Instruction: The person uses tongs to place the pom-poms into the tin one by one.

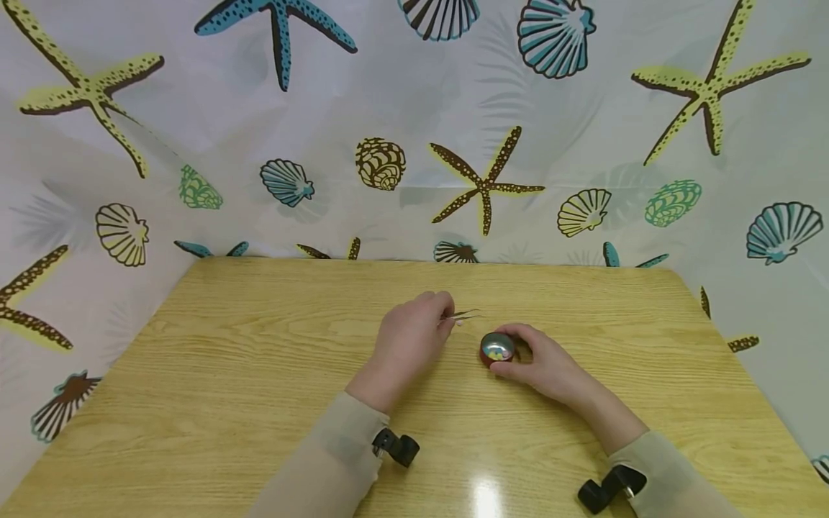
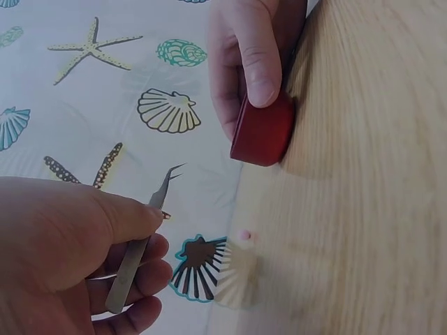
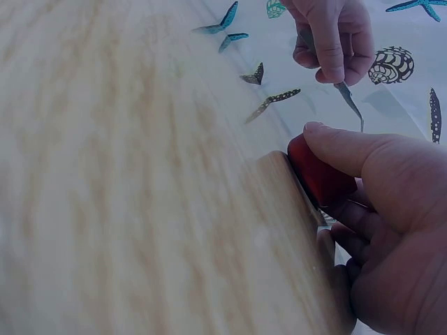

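Note:
My left hand (image 1: 414,334) pinches a pair of metal tweezers (image 2: 150,244) between thumb and fingers. Their bent tips stand slightly apart in the left wrist view, with nothing between them. Just below the tips in the head view, a small pale pink bead-like piece (image 2: 245,234) lies on the table. To its right, my right hand (image 1: 547,363) holds a small round red dish (image 1: 497,350) by its sides, thumb in front and fingers behind. The dish has a shiny silver inside, where small yellow, blue and pink pieces show. In the right wrist view its red outer wall (image 3: 320,171) is visible.
The wood-grain table (image 1: 259,345) extends around both hands. Behind it and along both sides hangs a pale cloth (image 1: 401,208) printed with starfish and shells. Each sleeve carries a black wrist camera, one left (image 1: 396,446) and one right (image 1: 612,488).

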Available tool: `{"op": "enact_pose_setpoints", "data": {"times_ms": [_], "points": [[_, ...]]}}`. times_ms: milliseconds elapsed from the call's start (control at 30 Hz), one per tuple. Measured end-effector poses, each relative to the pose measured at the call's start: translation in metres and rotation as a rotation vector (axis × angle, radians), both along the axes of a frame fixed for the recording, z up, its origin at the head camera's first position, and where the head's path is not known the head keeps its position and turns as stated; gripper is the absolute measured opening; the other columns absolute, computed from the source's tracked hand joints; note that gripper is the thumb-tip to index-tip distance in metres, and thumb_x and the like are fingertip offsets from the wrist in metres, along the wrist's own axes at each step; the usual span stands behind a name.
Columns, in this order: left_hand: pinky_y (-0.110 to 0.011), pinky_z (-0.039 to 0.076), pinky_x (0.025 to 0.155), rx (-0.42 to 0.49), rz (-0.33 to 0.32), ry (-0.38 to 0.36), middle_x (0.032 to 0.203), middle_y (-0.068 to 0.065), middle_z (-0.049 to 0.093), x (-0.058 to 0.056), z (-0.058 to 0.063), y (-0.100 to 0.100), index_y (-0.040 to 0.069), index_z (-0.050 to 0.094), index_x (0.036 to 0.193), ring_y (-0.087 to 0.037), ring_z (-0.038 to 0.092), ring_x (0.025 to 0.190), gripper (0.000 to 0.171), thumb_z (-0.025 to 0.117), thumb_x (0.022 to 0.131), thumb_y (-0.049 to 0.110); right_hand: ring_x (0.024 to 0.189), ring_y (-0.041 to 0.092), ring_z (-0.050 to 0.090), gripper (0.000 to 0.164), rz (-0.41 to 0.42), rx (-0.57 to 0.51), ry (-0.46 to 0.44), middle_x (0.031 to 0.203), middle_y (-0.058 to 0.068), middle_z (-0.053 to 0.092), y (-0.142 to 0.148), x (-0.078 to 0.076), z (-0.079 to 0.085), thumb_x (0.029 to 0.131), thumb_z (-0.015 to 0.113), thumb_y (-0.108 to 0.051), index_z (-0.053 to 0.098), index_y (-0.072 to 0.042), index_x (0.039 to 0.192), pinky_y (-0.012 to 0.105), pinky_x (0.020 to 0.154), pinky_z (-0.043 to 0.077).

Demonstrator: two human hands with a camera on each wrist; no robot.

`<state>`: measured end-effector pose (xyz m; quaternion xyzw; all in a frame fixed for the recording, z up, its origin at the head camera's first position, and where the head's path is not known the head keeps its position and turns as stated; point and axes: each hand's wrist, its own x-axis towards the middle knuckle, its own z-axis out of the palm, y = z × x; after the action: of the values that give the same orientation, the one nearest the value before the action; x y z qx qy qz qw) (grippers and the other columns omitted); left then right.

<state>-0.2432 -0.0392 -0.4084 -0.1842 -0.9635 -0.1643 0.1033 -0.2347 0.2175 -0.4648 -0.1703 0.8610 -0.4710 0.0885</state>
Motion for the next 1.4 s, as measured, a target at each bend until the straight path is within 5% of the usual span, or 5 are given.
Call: {"op": "enact_pose_setpoints", "data": {"times_ms": [633,1400], "points": [[-0.037,0.055,0.064,-0.023,0.083,-0.029,0.091,-0.001,0.070,-0.012,-0.020,-0.009,0.015,0.073,0.105,-0.018,0.065,0.072,0.009,0.079,0.106,0.022,0.143,0.035,0.054,0.060,-0.009,-0.001,-0.009,0.146,0.011,0.064,0.000,0.000,0.001,0.100,0.086,-0.034,0.062,-0.011,0.150,0.061,0.121,0.037],[-0.036,0.055,0.062,-0.050,0.101,-0.041,0.088,-0.002,0.068,-0.013,-0.029,-0.010,0.013,0.073,0.104,-0.018,0.063,0.070,0.010,0.078,0.107,0.021,0.145,0.035,0.053,0.059,-0.004,-0.008,-0.023,0.147,0.011,0.064,0.000,0.000,0.001,0.100,0.086,-0.032,0.061,-0.012,0.150,0.062,0.122,0.035]]}}
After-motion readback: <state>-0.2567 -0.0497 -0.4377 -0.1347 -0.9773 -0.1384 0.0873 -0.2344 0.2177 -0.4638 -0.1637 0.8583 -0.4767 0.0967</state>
